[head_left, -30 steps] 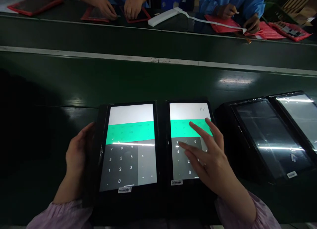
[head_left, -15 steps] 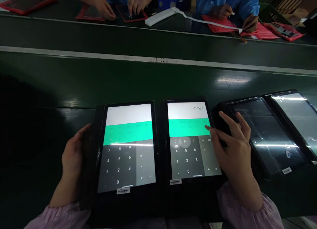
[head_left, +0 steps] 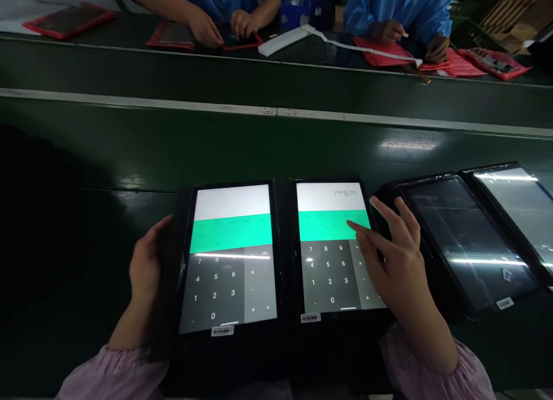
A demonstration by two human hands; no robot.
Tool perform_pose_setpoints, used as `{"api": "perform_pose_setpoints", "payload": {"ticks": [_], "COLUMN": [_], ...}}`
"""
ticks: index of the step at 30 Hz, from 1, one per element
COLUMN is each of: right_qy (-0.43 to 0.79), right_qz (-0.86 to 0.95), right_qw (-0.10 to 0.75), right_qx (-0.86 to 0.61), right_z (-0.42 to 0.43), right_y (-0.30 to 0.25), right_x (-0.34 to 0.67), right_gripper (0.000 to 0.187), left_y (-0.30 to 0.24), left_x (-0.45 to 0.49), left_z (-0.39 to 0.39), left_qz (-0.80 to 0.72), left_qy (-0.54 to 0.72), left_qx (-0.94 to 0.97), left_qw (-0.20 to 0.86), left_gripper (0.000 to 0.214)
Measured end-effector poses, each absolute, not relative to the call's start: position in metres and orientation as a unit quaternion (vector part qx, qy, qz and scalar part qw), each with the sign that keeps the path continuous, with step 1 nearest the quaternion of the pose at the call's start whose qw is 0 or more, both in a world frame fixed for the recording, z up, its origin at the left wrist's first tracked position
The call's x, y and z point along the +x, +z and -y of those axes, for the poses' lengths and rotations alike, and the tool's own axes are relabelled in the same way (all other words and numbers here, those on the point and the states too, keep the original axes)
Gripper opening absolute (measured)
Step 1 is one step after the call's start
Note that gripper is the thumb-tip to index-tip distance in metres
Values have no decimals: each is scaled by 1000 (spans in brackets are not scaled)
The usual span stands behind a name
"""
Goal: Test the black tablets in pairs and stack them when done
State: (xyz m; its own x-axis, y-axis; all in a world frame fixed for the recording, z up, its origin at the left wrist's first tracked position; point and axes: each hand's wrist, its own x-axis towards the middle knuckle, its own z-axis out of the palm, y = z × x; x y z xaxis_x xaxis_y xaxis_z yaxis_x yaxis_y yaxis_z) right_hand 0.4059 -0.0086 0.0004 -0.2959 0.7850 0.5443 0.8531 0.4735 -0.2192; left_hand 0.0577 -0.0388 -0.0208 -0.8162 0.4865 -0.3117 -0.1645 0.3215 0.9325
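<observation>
Two black tablets lie side by side on the dark green bench, each showing a calculator with a green band and a grey keypad. My left hand (head_left: 147, 267) curls round the left edge of the left tablet (head_left: 228, 261). My right hand (head_left: 391, 259) hovers over the right edge of the right tablet (head_left: 332, 250), fingers spread, the forefinger tip at the green band near the keypad's upper right. Digits show in the right tablet's white top field. The left tablet's field is blank.
Two more dark tablets (head_left: 466, 238) lie to the right, overlapping. A conveyor belt (head_left: 259, 71) runs across behind a white strip. On the far side, other people in blue sleeves (head_left: 401, 8) handle red-cased tablets (head_left: 69, 19) and a white strip.
My right hand went from pressing the right tablet's keypad out to its right edge, then back a little onto the screen. More digits appeared in its top field. My left hand stayed.
</observation>
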Motion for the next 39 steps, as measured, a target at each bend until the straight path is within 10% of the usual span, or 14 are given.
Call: {"api": "perform_pose_setpoints", "payload": {"ticks": [39], "right_qy": [90], "right_qz": [917], "right_qw": [190], "right_qx": [-338], "right_z": [47], "right_y": [17], "right_x": [239], "right_gripper": [37], "left_y": [-41], "left_x": [17], "left_z": [70], "left_qz": [-671], "left_qy": [453], "left_qx": [354], "left_qw": [468], "left_gripper": [109]}}
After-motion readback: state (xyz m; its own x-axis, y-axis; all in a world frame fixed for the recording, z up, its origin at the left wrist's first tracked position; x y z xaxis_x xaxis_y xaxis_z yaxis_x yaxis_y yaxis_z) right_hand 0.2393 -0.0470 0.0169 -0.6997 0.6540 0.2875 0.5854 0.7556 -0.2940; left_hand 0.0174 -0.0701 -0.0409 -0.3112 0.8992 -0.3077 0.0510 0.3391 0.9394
